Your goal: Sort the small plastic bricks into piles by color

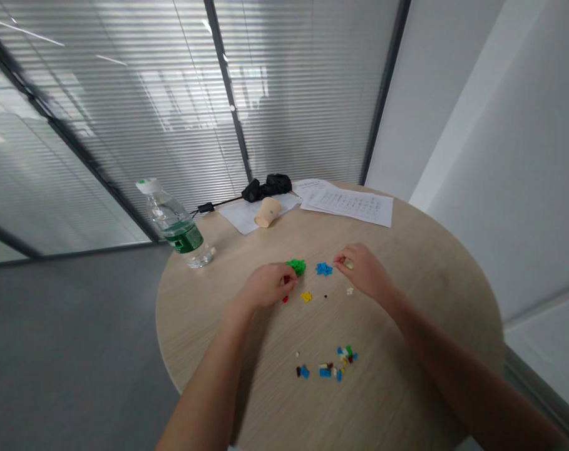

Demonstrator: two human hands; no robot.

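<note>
My left forearm point(204, 394) and right forearm point(457, 357) are stretching over the near edge of the round, pale wood-grain counter point(397, 376), past a loose heap of small blue, brown and cream plastic bricks point(335, 366). My right grip point(363, 270) is holding narrow, pinching a tiny cream brick point(348, 264). My left grip point(268, 285) is curling against a knobbly green brick cluster point(297, 267); I cannot tell whether it is holding anything. A blue brick cluster point(324, 269) is sitting between my grips, with a red brick point(285, 299) and a yellow brick point(306, 297) close by. The cream brick could be slipping from so small a pinch, and a careless wrist could be scattering the loose bricks.
</note>
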